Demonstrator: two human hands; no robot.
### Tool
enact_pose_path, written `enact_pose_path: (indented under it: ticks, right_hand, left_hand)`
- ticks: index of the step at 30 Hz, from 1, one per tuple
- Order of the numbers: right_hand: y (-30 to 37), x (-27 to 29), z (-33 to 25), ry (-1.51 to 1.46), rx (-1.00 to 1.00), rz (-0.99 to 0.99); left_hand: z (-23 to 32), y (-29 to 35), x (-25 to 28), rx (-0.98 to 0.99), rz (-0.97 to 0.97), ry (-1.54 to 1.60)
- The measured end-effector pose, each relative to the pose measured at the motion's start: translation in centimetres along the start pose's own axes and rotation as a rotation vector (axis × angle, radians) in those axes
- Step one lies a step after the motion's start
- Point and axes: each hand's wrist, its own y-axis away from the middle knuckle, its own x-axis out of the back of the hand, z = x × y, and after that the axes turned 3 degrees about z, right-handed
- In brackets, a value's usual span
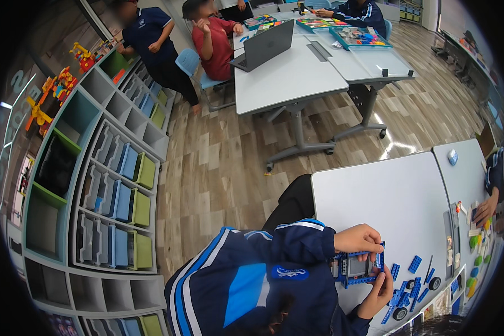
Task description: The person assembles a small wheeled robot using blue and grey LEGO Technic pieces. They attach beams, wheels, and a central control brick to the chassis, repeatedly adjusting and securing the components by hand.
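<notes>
- Blue-and-grey brick build [355,269], by the tabletop's [375,185] edge, near the jacket: a nudge might drop it.
- Left hand [358,241], fingers pinching the end bar [381,259]; right hand [378,294] gripping its other end: uneven pressure could pop it off.
- Loose wheel [434,283]: one knock may set it rolling.

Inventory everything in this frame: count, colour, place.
Plastic brick assembly: one, blue and grey, lower right
Rectangular tables: several, white, right and top
Loose plastic bricks: many, blue, near table
Round wheels: at least three, black and grey, among bricks
Slim laptop: one, grey, far table
Storage bins: many, grey, blue, green, left shelving
Toy models: several, orange, yellow, red, atop shelving
Other people: several, mostly in navy, top and right
Left hand: one, bare, on assembly
Right hand: one, bare, on assembly
</notes>
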Motion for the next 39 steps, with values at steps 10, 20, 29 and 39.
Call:
enact_pose_path:
  ticks: [10, 20, 29, 39]
  right_hand:
    - [-0.3, 0.9, 1.7, -0.146, -0.072, -0.040]
    - [0.1, 0.5, -0.4, -0.107, -0.114, -0.014]
    - [0.2, -0.1, -2.1, -0.207, -0.134, -0.084]
    - [0.4, 0.0, -2.5, -0.241, -0.159, -0.081]
  left_hand:
    - [-1.0, -0.3, -0.2, -0.041, 0.026, 0.005]
    - [-1.4, -0.4, -0.2, -0.046, 0.036, 0.003]
    - [-1.8, -0.5, -0.1, -0.063, 0.028, 0.006]
    - [-1.3, -0.7, 0.1, -0.019, -0.011, -0.022]
